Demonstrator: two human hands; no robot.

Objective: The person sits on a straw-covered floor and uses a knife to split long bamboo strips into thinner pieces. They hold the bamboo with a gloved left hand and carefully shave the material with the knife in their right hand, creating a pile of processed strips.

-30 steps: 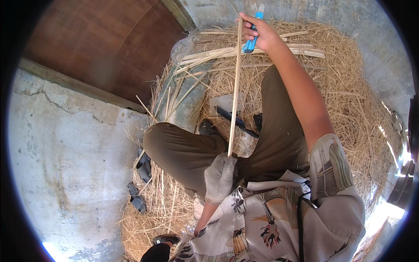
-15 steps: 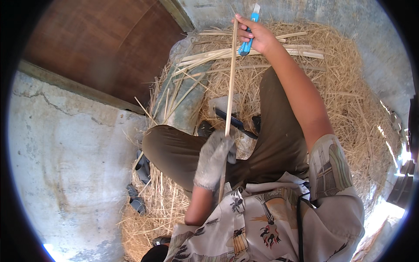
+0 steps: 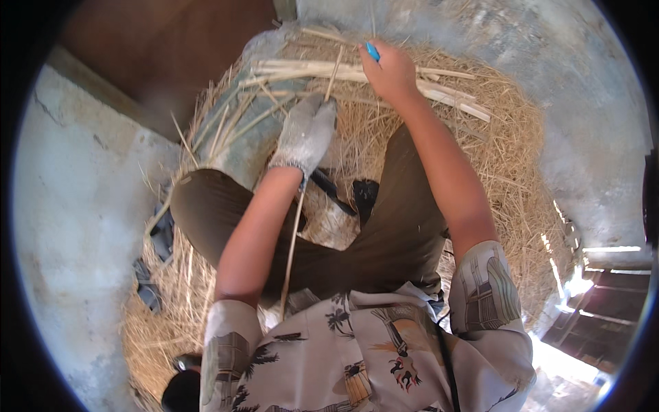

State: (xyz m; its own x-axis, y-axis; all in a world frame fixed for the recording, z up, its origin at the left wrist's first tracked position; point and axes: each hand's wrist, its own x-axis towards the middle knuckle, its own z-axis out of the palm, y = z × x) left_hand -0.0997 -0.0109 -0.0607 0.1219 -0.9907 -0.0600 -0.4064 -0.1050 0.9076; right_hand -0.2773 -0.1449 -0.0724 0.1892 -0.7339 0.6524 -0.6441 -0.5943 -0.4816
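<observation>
My left hand, in a greyish white work glove, is closed around a long thin bamboo-like strip. One end of the strip sticks out beyond the glove and the other runs back over my lap to my shirt. To the right and slightly farther off, my bare right hand grips a blue utility knife. Only a small part of the knife shows; the blade cannot be made out. The strip's far tip lies just left of the right hand, apart from it as far as I can see.
Split pale strips lie across a heap of straw-like shavings beyond my legs. A dark tool lies between my legs, its kind unclear. Dark sandals sit at the left. A concrete wall and a brown board border the place.
My left hand has slid far forward along the strip, away from my lap. My right hand has come slightly nearer with the knife turned, and the strip has left its fingers.
</observation>
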